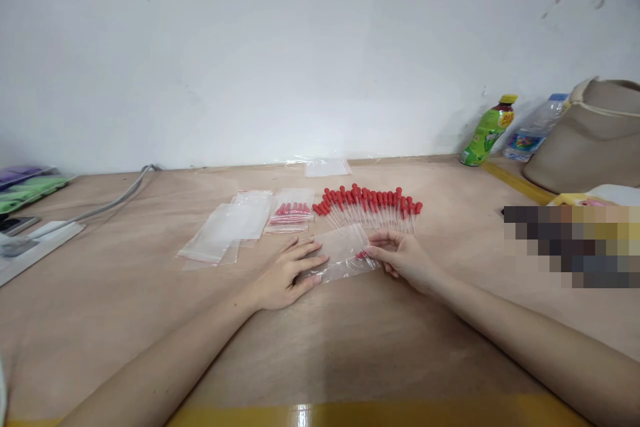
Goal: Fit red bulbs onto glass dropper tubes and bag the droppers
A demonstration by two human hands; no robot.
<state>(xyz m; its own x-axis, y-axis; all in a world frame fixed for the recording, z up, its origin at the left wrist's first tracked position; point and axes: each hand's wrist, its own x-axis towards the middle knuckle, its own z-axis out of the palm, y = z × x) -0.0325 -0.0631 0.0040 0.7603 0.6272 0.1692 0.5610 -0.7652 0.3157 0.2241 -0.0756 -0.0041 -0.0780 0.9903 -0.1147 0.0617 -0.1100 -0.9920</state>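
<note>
Flat on the table before me lies a clear zip bag (340,247). My left hand (293,275) rests on its left end with the fingers spread. At the right end, my right hand (400,257) pinches the bag's edge between thumb and fingers. A small red piece (361,255) shows beside the right thumb; whether it is inside the bag I cannot tell. Just beyond the bag is a row of droppers (375,203) with red bulbs and clear tubes. To their left lies a zip bag holding several red-bulbed droppers (293,212).
Flat zip bags (220,230) overlap at the left, and another bag (327,167) lies by the wall. A grey cable (115,199) runs to a white power strip (45,250). A green bottle (489,132), a water bottle (535,130) and a beige bag (583,147) stand back right.
</note>
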